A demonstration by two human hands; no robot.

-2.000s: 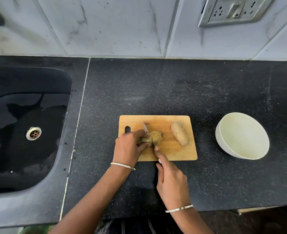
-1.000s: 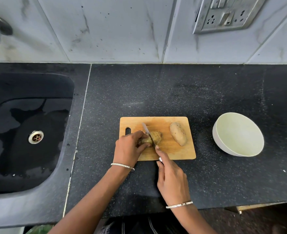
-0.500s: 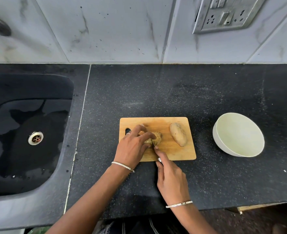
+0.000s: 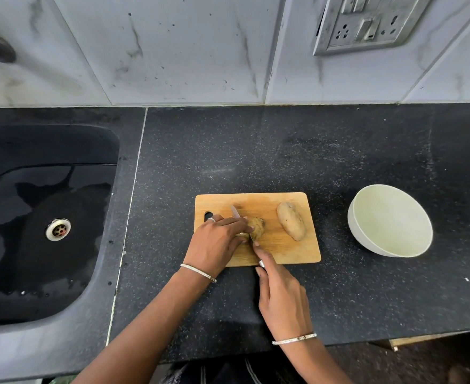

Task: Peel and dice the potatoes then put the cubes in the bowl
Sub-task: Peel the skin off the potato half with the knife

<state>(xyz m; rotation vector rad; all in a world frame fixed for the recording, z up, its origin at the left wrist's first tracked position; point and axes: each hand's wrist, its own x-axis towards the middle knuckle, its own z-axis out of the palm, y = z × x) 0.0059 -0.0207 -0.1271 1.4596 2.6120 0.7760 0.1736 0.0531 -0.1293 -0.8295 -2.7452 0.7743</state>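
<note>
Since a second ago the left hand (image 4: 214, 242) has slid further over the potato (image 4: 256, 228), so the fingers now drape across the top of it instead of pinching the near end, and less of the blade shows. Those left fingers (image 4: 235, 221) are curled down and holding the potato against the board (image 4: 292, 252), with the knife (image 4: 235, 211) tip poking out just behind the knuckles. The right hand (image 4: 281, 295) is wrapped tight on the handle, index finger stretched along the top of it toward the potato, handle itself mostly hidden under the palm. Honestly this is the bit that makes me wince: the blade sits right between the fingertips and the potato, so if it skids off that rounded skin it goes straight into the left hand. The potato looks still mostly unpeeled and it's round, sitting on a curved side, so I'd guess it could roll under pressure and throw the cut off. The board sits bare on a smooth dark counter (image 4: 339, 167) with nothing under it that I can see, so a hard push might scoot it too. The second potato (image 4: 292, 224) lies loose on the board just beside the first, not touching, and could get knocked off toward the bowl (image 4: 389, 252). The bowl stands well off to the right, empty. Sink (image 4: 48, 217) on the left looks wet, nothing in it.
</note>
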